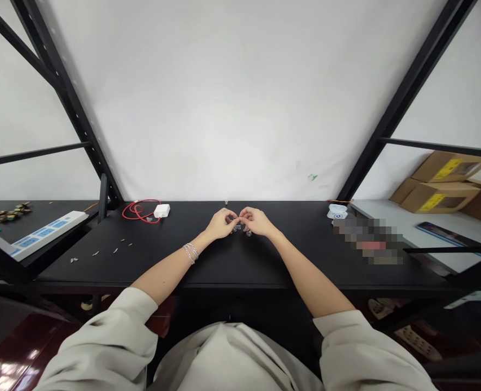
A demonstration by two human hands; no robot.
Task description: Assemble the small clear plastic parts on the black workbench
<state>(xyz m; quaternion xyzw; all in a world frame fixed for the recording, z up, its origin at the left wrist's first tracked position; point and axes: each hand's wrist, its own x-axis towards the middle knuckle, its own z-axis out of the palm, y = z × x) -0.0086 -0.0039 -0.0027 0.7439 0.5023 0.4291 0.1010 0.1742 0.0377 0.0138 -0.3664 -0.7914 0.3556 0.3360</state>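
Over the middle of the black table, my left hand (223, 223) and my right hand (256, 221) meet almost fingertip to fingertip. Both have thumb and forefinger pinched together around a tiny pale piece (239, 219), too small to name. Just under the fingers are several small shiny silvery pieces (249, 233); whether they hang from the fingers or lie on the table, I cannot tell. A chain bracelet (191, 253) circles my left wrist.
On the black table (232, 266), a white charger (162, 210) with a red cable (132, 218) lies left, near small pale scraps (74, 260). A white earbud case (337, 212) sits right, beside a blurred-out item (368, 241). A power strip (48, 234) and black frame posts (360, 157) flank the table.
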